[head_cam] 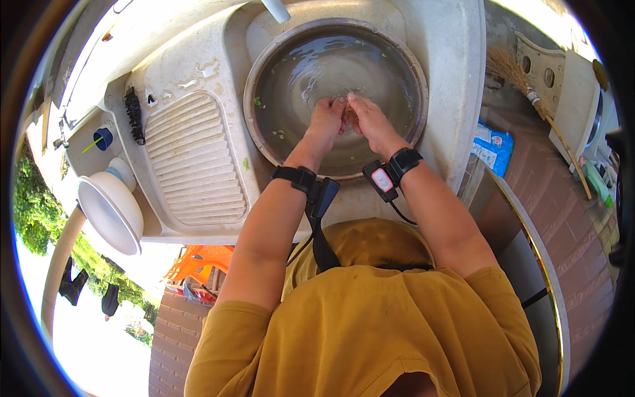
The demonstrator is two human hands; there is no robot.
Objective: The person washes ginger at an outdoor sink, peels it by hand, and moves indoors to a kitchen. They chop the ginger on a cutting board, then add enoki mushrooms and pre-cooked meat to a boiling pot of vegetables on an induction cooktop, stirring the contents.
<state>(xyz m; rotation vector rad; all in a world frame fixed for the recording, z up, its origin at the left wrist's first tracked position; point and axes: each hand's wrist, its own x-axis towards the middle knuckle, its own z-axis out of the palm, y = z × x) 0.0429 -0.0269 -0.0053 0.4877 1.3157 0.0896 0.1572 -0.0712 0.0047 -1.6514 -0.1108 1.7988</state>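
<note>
A large round metal basin (252,119) stands in the sink, filled with slightly cloudy water (317,69). Small green leaf bits (257,101) float near its wall. My left hand (326,119) and my right hand (369,119) meet at the water's surface, near the middle of the basin. Their fingers are bent towards each other, and the fingertips are partly hidden. Something small and brownish may lie between them, but I cannot make it out. Ripples spread around the hands. Both wrists carry black straps with small devices.
Left of the basin is a ribbed drainboard (193,159) with a dark scrubbing brush (134,116). Beyond it stand a white bowl (111,211) and a blue cup (103,139). A pipe (276,10) overhangs the basin. At right are a straw broom (540,106) and a blue packet (492,148).
</note>
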